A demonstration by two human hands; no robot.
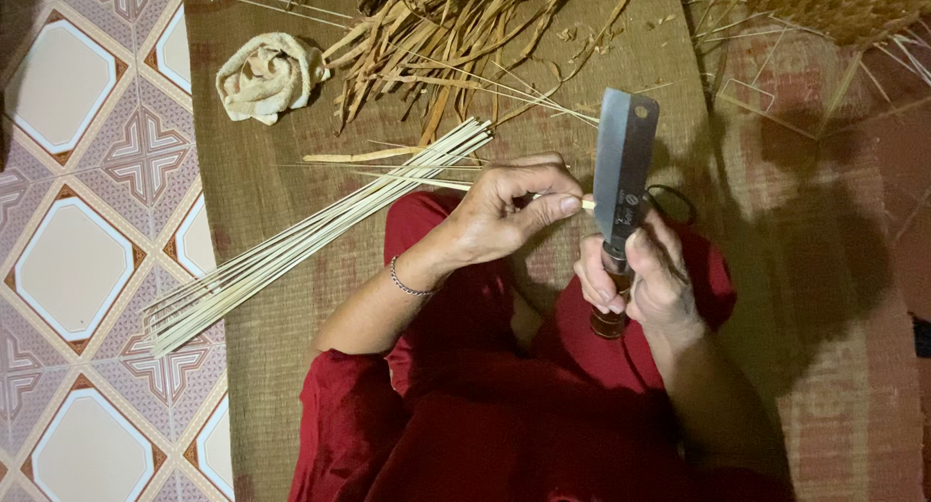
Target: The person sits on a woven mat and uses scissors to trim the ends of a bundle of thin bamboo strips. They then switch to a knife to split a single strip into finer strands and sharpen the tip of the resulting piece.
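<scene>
My right hand point(635, 284) grips the wooden handle of a broad flat knife point(623, 167), its steel blade pointing away from me. My left hand point(509, 211) pinches one end of a thin pale bamboo strip point(427, 180) against the blade's left edge. The strip runs off to the left, over my lap in red cloth. A bundle of several long pale split strips point(310, 235) lies diagonally on the woven mat, just left of my left arm. A bracelet circles my left wrist.
A heap of brown dry strips and shavings point(446, 36) lies at the top of the brown mat point(252, 172). A crumpled cream cloth point(267, 75) sits at its upper left. Patterned floor tiles point(87, 221) are on the left, a woven basket edge point(853, 7) at top right.
</scene>
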